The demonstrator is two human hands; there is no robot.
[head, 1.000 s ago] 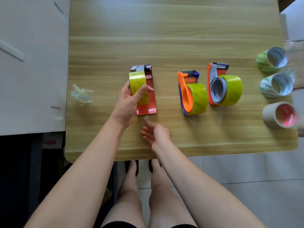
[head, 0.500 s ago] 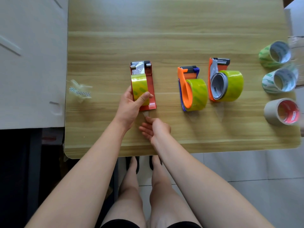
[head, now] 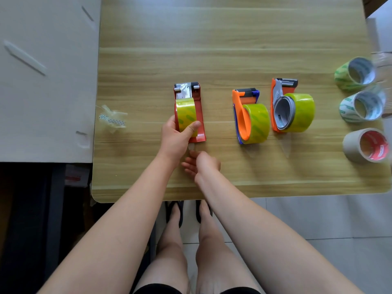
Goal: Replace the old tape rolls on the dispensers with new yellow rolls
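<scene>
My left hand (head: 177,135) clamps yellow roll (head: 186,116) onto red dispenser (head: 200,122), mid-table. Right hand (head: 201,164) pinches clear tape tail (head: 191,147) below it. Tip: pull tail straight, roll pinned, so tape doesn't skew.

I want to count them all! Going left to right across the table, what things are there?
Crumpled tape scrap → red dispenser held by the left hand → orange-and-blue dispenser → orange-and-grey dispenser → three old rolls stacked along the right edge.
</scene>
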